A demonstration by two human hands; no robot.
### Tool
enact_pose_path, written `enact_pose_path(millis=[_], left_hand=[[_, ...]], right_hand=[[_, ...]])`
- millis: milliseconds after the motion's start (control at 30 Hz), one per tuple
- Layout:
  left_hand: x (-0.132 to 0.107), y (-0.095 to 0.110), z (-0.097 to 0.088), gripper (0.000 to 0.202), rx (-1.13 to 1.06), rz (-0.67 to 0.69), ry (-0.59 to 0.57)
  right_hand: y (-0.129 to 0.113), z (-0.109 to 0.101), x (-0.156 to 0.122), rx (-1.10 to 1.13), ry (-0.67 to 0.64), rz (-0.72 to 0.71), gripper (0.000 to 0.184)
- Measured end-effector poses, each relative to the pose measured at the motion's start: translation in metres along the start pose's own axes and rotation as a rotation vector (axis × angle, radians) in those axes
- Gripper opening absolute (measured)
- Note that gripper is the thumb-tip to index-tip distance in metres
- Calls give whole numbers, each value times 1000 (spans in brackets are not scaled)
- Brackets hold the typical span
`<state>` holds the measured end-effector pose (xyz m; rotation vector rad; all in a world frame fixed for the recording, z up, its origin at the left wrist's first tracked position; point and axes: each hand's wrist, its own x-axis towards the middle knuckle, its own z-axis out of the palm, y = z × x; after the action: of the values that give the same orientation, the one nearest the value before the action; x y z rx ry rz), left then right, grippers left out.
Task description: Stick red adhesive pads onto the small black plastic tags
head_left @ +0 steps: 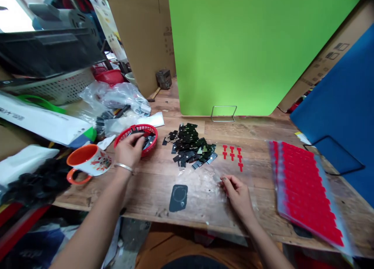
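Red basket [149, 150] at nine o'clock could spill its dark pieces [149, 139] if the left hand [128, 151], fingers bent over them, grip unclear, snags its rim; at four o'clock, the right hand [237, 191] pinches clear film [216, 178].

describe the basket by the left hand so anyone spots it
On the wooden table, look left of the black pile. Between it and the mug sits the basket, with the left hand at its rim. Unlike the mug, its wall is red and slotted.
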<state>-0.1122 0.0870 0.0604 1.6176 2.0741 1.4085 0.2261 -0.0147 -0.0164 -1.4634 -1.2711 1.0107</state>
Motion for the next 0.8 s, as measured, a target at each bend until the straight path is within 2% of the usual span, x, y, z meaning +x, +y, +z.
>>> enact_pose_path(millis=[67, 133, 167, 233, 300, 367, 500, 667, 800], left_hand=[[11, -3, -10, 35, 191, 145, 100], [8, 1, -8, 36, 279, 252, 102], [2, 4, -2, 33, 286, 290, 51], [-12, 10, 17, 23, 262, 341, -125], [-27, 13, 41, 19, 264, 363, -283], [-36, 14, 65, 18, 297, 363, -365], [-39, 10, 99, 23, 313, 361, -389], [-34, 0, 121, 26, 258, 404, -396], [-32, 1, 124, 25, 247, 420, -401]], right_hand=[[1, 2, -1, -22, 2, -14, 29], [2, 4, -2, -41, 3, -29, 27], [2, 4, -2, -49, 5, -36, 27], [2, 5, -3, -67, 5, -50, 27], [2, 5, -3, -87, 4, -71, 26], [0, 5, -4, -105, 3, -94, 25], [-3, 6, -4, -128, 5, -119, 24], [-4, 6, -3, -142, 10, -157, 24], [-3, 6, -3, -133, 9, -162, 26]])
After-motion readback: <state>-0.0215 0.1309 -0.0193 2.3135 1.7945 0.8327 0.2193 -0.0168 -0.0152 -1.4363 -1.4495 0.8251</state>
